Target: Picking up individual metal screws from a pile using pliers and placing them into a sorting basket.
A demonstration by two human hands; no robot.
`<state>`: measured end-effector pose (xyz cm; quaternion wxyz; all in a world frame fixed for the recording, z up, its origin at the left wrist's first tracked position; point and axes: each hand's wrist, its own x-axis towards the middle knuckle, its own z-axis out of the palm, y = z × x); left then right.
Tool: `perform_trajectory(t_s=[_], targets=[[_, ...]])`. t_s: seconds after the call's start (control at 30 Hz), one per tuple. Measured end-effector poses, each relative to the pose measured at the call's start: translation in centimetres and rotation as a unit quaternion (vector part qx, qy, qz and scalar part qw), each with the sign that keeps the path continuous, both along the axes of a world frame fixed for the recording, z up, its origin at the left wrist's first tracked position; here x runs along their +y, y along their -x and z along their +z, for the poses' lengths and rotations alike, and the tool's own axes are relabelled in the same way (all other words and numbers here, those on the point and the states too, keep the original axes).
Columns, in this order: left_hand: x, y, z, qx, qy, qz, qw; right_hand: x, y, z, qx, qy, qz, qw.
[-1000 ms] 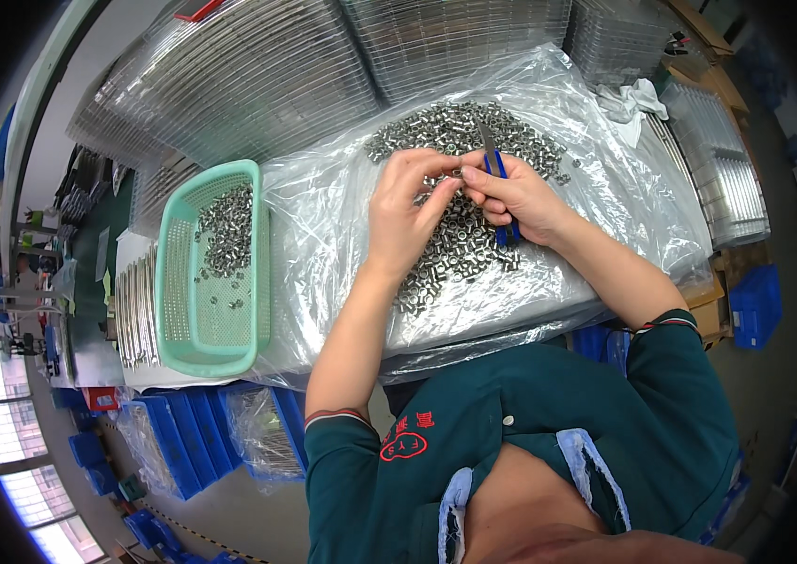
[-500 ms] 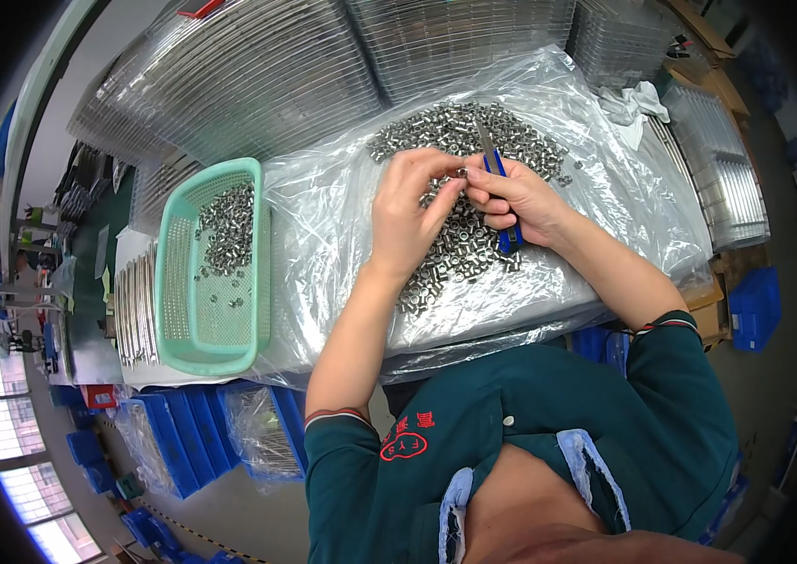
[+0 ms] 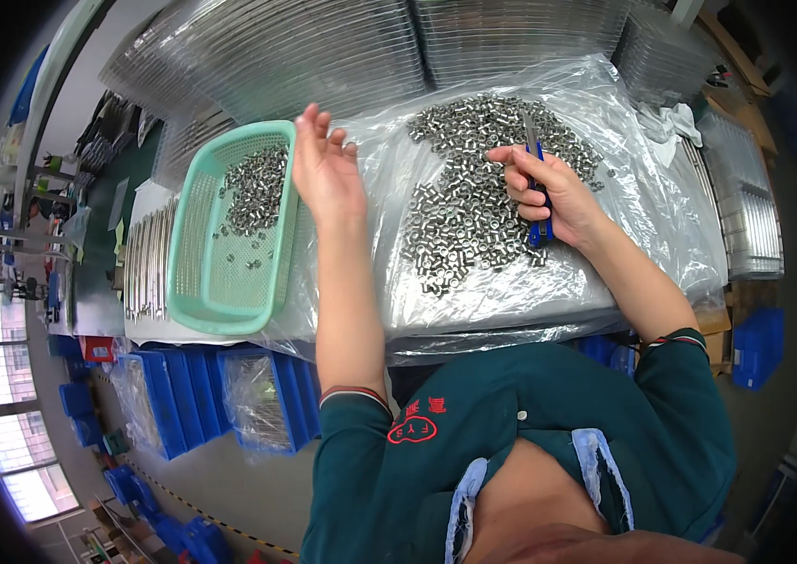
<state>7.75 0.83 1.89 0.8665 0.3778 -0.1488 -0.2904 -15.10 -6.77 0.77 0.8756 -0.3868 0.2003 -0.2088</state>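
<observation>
My left hand [image 3: 326, 167] is raised beside the right rim of a pale green plastic basket [image 3: 281, 273], its fingers apart and nothing seen in it. Inside the basket lies a heap of small shiny metal sleeves [image 3: 256, 193], with a few scattered lower down. My right hand [image 3: 554, 193] is closed around a blue utility knife [image 3: 539, 232], whose blade points away from me. That hand hovers over a large pile of the same metal pieces [image 3: 464, 211], spread on clear plastic sheeting [image 3: 375, 310].
Stacked clear plastic trays [image 3: 323, 61] line the back of the table. More trays [image 3: 746, 202] stand at the right, near a white cloth [image 3: 671, 122]. Metal rods [image 3: 148, 268] lie left of the basket. Blue bins [image 3: 187, 399] sit below the table's front edge.
My left hand has left my right hand and moved left to the basket, its fingers now spread. My right hand keeps the knife. The whole view has shifted slightly.
</observation>
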Motion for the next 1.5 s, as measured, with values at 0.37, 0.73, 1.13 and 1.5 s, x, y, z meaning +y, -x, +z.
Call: perform_trajectory(t_s=[0.37, 0.73, 1.13, 1.5], targets=[[-3.0, 2.7, -5.2, -0.707, -0.355, 0.018, 0.611, 0.1, 0.0, -0.1, -0.008, -0.018, -0.004, 1.0], [-2.0, 3.3, -4.1, -0.652, -0.327, -0.103, 0.676, 0.0, -0.2, -0.2, -0.006, -0.023, -0.012, 1.0], [-2.0, 3.2, -3.8, -0.702, -0.335, -0.064, 0.625, 0.0, -0.2, 0.0, 0.002, -0.019, -0.01, 1.0], [-1.3, 6.7, -1.3, -0.316, -0.123, -0.288, 0.896, 0.1, -0.1, -0.2, 0.05, 0.005, 0.008, 0.999]])
